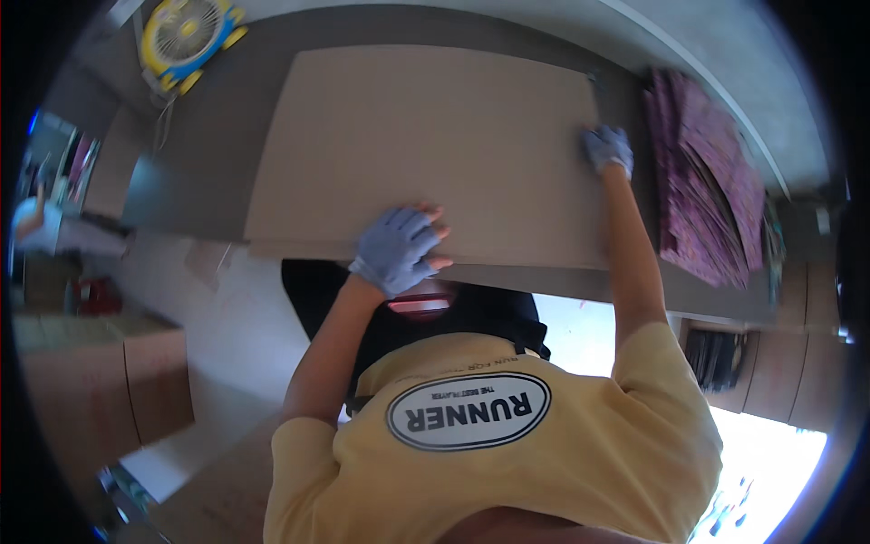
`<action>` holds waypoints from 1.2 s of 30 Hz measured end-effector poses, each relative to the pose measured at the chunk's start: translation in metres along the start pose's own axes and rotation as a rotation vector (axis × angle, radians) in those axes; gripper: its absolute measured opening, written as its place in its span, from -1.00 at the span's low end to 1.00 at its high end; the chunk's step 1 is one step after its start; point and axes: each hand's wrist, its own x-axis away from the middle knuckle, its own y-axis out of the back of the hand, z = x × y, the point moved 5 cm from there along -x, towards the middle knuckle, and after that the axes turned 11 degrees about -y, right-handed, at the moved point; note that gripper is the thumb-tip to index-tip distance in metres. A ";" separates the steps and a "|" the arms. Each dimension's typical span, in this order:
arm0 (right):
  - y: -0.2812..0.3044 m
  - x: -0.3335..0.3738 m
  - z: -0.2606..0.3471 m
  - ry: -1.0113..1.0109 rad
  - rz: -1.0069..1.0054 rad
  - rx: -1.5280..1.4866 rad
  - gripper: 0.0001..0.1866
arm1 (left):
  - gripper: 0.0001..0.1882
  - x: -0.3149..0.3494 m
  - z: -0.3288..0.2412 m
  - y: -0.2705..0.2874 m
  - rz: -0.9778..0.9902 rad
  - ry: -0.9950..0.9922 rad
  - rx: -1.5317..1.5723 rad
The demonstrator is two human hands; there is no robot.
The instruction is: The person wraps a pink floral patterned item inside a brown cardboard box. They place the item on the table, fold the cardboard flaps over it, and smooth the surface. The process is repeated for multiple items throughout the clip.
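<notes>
A large flat brown cardboard sheet [426, 145] lies on the dark table in front of me, apparently on top of at least one more sheet. My left hand [397, 249], in a grey fingerless glove, rests on its near edge with the fingers spread flat and bare fingertips showing. At the far right side of the sheet, my right hand [609, 150], gloved the same way, has its fingers bent against the edge. What lies under those fingers is hidden.
A yellow and blue fan [188, 36] stands at the table's far left. Folded purple patterned sheets [707, 177] are piled right of the cardboard. Cardboard boxes [100, 381] stand on the floor at left. Part of another person [41, 222] shows at the far left.
</notes>
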 end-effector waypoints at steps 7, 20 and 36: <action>-0.029 -0.013 -0.035 0.236 -0.509 -0.225 -0.54 | -0.78 0.002 -0.003 -0.008 -0.085 0.065 -0.043; -0.024 -0.032 -0.076 0.197 -0.086 -1.680 -0.81 | -0.48 0.052 0.163 0.112 -0.610 0.882 -0.381; -0.046 -0.038 -0.054 0.101 0.068 -0.565 -0.60 | -0.67 0.102 0.270 0.156 -0.020 1.164 0.259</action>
